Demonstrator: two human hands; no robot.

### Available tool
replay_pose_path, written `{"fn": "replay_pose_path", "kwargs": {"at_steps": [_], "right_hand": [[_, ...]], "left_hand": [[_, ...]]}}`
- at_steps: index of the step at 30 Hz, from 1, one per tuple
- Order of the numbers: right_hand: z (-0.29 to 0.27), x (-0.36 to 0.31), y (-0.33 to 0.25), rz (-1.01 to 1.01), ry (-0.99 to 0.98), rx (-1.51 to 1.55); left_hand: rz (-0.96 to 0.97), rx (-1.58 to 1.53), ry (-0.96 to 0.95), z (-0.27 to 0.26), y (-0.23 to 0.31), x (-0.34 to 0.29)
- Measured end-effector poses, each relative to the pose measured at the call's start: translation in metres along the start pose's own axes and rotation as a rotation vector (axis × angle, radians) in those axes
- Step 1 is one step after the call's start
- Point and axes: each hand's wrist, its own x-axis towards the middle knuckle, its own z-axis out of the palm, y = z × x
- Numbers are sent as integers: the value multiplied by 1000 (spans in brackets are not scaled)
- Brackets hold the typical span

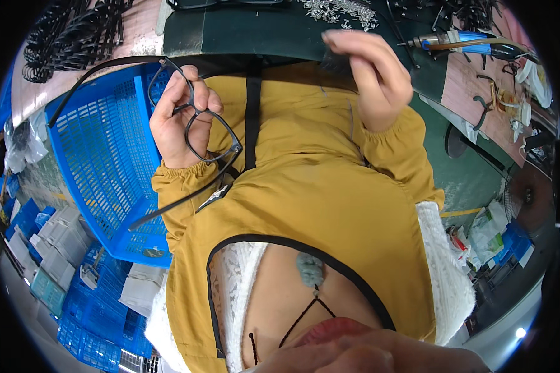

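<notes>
My left hand (183, 118) grips a black eyeglass frame (235, 133) around its bridge and rims. One temple reaches up and left over a blue basket; the other slants down across my sleeve. My right hand (376, 78) is raised beside the bench edge, slightly blurred. Its fingers stretch leftward, with the thumb apart below them, and no held thing shows clearly. On the dark green bench mat (242, 31) beyond it lies a pile of small silvery screws (345, 11). An electric screwdriver with a blue body (470, 42) rests to the right of that hand.
The blue perforated basket (106, 143) stands at my left, against the bench. Many black eyeglass temples (74, 37) are heaped at the far left. More black parts (460, 13) lie at the far right. Stacked blue crates (96, 317) stand on the floor at the lower left.
</notes>
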Motion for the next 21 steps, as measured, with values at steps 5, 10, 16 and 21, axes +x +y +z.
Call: {"fn": "replay_pose_path", "kwargs": {"at_steps": [5,10,16,21], "right_hand": [[31,-43,13,159,-444,34],[63,-41,31,257,-656,-140],[44,13,-6,81,-344,89],[5,36,-13,107,37,-144]], "left_hand": [[7,20,65,-16,7,-7],[-20,101,41,1,4,-3],[311,266,122,47,-10,53],[37,155,-27,74,-37,72]]}}
